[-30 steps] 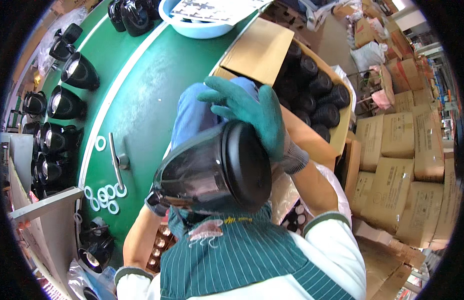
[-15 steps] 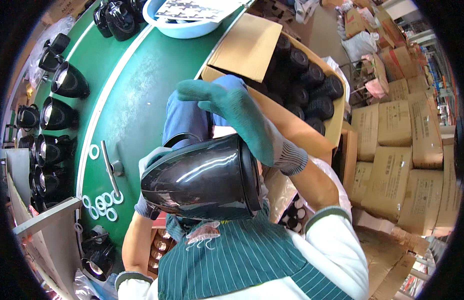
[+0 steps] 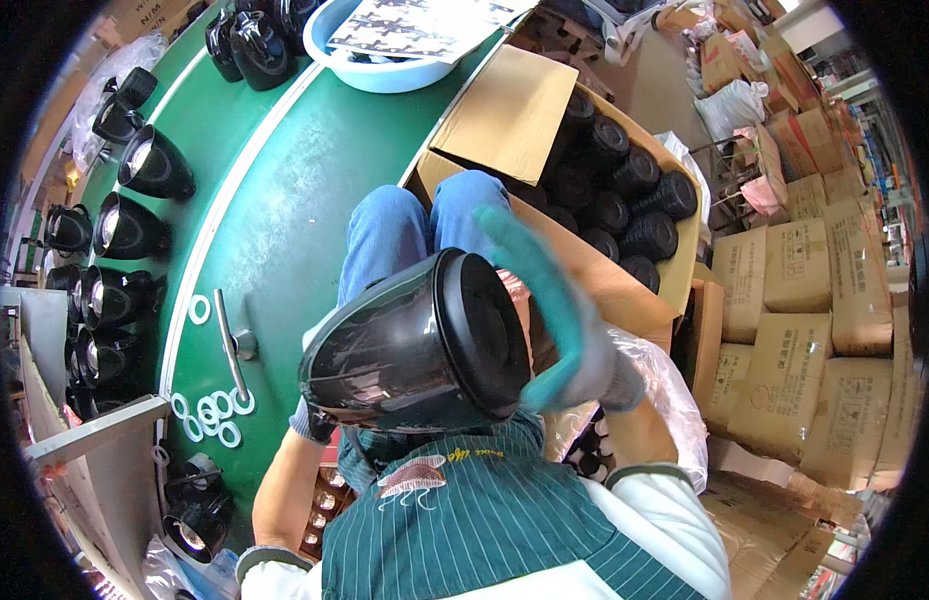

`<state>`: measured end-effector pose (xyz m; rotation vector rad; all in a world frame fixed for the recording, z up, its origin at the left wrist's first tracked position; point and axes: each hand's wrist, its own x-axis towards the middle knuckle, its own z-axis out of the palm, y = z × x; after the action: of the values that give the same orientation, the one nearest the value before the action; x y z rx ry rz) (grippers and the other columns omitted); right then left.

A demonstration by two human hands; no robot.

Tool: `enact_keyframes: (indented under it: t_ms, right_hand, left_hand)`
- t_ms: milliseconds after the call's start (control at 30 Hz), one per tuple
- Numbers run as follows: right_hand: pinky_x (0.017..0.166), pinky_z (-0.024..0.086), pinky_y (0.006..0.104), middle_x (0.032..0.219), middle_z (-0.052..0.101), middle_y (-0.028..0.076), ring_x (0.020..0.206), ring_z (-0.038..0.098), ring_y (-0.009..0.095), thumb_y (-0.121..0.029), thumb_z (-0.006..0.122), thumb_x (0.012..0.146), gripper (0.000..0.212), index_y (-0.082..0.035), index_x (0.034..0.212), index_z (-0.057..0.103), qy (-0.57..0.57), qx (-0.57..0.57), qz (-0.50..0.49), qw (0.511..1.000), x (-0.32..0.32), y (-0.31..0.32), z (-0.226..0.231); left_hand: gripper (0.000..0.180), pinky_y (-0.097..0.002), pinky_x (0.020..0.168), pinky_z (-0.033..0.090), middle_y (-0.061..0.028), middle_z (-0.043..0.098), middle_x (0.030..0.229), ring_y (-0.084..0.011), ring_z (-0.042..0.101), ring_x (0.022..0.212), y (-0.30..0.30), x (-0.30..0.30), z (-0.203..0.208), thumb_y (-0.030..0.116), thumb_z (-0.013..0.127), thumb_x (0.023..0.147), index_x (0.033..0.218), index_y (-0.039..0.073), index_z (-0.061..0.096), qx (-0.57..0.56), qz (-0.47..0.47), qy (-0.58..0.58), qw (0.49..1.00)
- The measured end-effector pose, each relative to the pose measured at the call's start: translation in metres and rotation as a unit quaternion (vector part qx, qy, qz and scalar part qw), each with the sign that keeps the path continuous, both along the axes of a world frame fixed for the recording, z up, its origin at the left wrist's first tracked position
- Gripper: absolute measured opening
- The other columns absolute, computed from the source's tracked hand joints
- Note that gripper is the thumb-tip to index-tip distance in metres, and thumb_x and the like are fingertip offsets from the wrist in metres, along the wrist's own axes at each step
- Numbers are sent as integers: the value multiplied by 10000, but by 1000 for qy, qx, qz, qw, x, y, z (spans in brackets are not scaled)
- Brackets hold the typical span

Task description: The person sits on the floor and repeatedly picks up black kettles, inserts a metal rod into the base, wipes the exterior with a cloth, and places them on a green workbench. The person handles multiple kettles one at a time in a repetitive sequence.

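A glossy black jug (image 3: 395, 350) lies on its side above my lap, tapering to the left. Its round matte black base (image 3: 490, 335) is turned to the right. My left hand (image 3: 311, 420), in a grey work glove, supports the jug from its left side; most of its fingers are hidden behind it. Just to the right of the base is my right hand (image 3: 575, 335), in a green-and-grey glove. It is blurred, with its fingers stretched out and apart, and grips nothing.
Several similar black jugs (image 3: 133, 228) line the left of the green table (image 3: 275, 230). White rings (image 3: 213, 408) lie near a metal bar (image 3: 231, 345). A blue basin (image 3: 385, 75) stands far off. An open carton (image 3: 585, 250) at right contains black ribbed parts. Stacked cartons (image 3: 785, 370) stand farther right.
The jug has turned so that its base shows more fully. My right hand has swung from above the jug to the right of its base, its fingers moving away from it.
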<state>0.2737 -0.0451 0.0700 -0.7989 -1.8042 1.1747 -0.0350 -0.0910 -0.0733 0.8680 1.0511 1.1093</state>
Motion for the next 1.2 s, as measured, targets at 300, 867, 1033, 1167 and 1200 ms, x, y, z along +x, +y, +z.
enact_keyframes:
  t_ms: [300,867,1033,1167,1200]
  right_hand:
    - [1259,195,429,1673,272,193,1549,268,300,-773,677,797,1222,20,1615,234,92,-25,-57,994,14,12,27]
    - [1223,274,386,1589,415,186,1473,377,272,-586,668,942,931,35,1565,362,117,-90,-38,988,23,8,-14]
    - [1205,301,436,1582,403,217,1463,395,334,-664,663,892,984,10,1555,391,93,-88,-17,992,24,19,-5]
    - [1187,310,509,1583,352,261,1449,380,430,-676,744,778,1049,-33,1542,421,-79,144,59,985,23,38,8]
    - [1181,311,528,1583,338,271,1442,376,453,-667,759,756,1054,-43,1538,428,-119,206,85,968,20,41,8]
  left_hand:
    - [324,-350,903,510,-71,648,1157,-183,615,1022,8,26,-9,180,701,944,1228,51,612,-40,-98,-61,992]
    - [546,-478,1127,459,-124,552,1472,-298,564,1313,-23,77,-36,220,676,990,1487,109,480,-90,-267,-35,959]
    - [553,-503,1131,454,-161,575,1451,-309,549,1340,-16,66,-27,323,641,1008,1494,103,498,-254,-165,-216,928]
    - [521,-458,1106,474,-164,589,1427,-283,573,1302,-5,59,-23,282,625,1015,1480,78,510,-127,-167,-212,955]
    - [519,-453,1103,475,-164,593,1422,-281,577,1295,-1,56,-21,274,629,1012,1476,75,513,-105,-156,-177,966]
